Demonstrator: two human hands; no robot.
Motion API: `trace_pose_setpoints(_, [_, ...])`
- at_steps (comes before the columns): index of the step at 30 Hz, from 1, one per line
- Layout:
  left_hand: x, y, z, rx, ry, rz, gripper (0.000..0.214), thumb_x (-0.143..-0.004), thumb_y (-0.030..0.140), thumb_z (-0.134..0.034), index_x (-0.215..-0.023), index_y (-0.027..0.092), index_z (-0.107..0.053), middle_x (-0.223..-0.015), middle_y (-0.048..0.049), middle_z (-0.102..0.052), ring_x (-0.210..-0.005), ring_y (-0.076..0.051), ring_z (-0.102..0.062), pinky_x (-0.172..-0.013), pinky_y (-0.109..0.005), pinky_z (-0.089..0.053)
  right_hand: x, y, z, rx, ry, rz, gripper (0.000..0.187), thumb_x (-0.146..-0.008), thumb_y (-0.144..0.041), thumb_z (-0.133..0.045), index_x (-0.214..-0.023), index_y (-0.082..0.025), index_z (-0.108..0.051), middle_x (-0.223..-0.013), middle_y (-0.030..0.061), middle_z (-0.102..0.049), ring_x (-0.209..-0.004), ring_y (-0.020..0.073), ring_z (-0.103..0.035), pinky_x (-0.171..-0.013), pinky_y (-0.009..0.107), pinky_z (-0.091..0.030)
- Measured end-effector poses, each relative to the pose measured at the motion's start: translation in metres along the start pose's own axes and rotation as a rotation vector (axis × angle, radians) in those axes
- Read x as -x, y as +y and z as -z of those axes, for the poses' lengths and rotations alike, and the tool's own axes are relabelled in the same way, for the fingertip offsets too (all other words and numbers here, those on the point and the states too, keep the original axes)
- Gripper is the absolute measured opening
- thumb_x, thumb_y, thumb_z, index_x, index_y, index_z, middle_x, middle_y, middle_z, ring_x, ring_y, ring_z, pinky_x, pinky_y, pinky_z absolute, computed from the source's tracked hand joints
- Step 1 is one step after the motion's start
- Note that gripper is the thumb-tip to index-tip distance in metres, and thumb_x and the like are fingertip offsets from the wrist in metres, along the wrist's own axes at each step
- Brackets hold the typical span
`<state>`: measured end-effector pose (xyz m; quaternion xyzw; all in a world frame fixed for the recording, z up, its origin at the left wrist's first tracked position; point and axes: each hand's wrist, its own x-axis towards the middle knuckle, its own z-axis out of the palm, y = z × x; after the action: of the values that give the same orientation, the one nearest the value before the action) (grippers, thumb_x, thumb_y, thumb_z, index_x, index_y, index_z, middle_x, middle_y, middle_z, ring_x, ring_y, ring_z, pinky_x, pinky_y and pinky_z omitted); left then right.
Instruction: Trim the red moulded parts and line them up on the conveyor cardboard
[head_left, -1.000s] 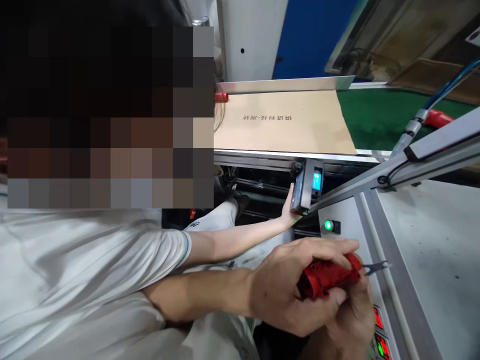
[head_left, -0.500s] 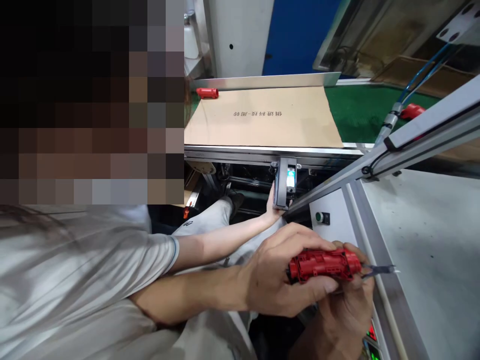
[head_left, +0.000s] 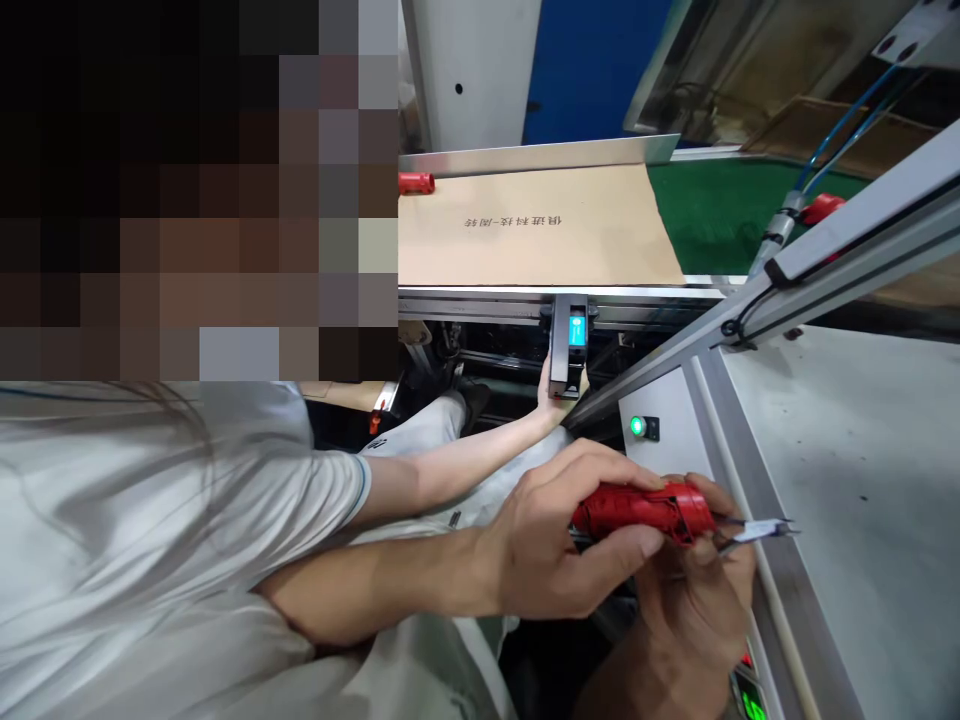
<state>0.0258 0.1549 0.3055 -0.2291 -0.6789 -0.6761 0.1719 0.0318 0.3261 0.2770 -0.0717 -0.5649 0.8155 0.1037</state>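
My left hand (head_left: 559, 535) is wrapped round a red plastic part (head_left: 637, 508), holding it lengthwise at the edge of the grey machine table (head_left: 847, 480). My right hand (head_left: 694, 610) sits just under it, pinching thin metal tweezers (head_left: 761, 530) whose tips stick out to the right past the part's end. A co-worker in a white shirt (head_left: 150, 520) sits close on my left; that person's hand (head_left: 559, 400) touches a small black control box with a blue screen (head_left: 570, 345).
A cardboard sheet (head_left: 540, 230) with printed characters lies on the green conveyor belt (head_left: 712, 210); a red part (head_left: 415, 183) rests at its far left. A green lit button (head_left: 639, 427), an aluminium bar (head_left: 825, 260) and blue hoses (head_left: 847, 125) stand nearby.
The red part has turned in my left hand, and both hands have shifted slightly up and left. The co-worker's hand stays on the control box.
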Motion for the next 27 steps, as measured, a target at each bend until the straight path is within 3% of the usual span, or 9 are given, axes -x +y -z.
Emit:
trace_pose_setpoints(13, [0.012, 0.004, -0.001, -0.017, -0.022, 0.086, 0.058, -0.089, 0.023, -0.085, -0.142, 0.021, -0.062, -0.129, -0.0114, -0.076, -0.11, -0.023, -0.075, -0.096, -0.036, -0.063, 0.003, -0.003, -0.001, -0.071, -0.013, -0.026, 0.049, -0.064, -0.043, -0.105, -0.106, -0.028, -0.084, -0.093, 0.003, -0.084, -0.075, 0.018, -0.078, -0.069, 0.027, -0.065])
trace_pose_setpoints(20, [0.013, 0.006, -0.001, -0.044, -0.055, 0.112, 0.058, -0.092, 0.025, -0.081, -0.146, 0.024, -0.06, -0.132, -0.0132, -0.072, -0.115, -0.027, -0.071, -0.103, -0.046, -0.063, 0.007, -0.008, -0.003, -0.016, -0.025, -0.104, 0.045, -0.069, -0.048, -0.102, -0.104, -0.027, -0.083, -0.082, 0.004, -0.081, -0.065, 0.02, -0.074, -0.062, 0.032, -0.063])
trace_pose_setpoints(27, [0.021, 0.002, -0.006, 0.0, -0.054, 0.133, 0.062, -0.09, 0.019, -0.081, -0.147, 0.027, -0.055, -0.135, -0.0119, -0.068, -0.118, -0.025, -0.068, -0.101, -0.04, -0.06, 0.007, -0.009, -0.001, -0.075, -0.033, -0.102, 0.043, -0.068, -0.042, -0.103, -0.105, -0.031, -0.085, -0.088, 0.0035, -0.083, -0.071, 0.0183, -0.076, -0.068, 0.03, -0.063])
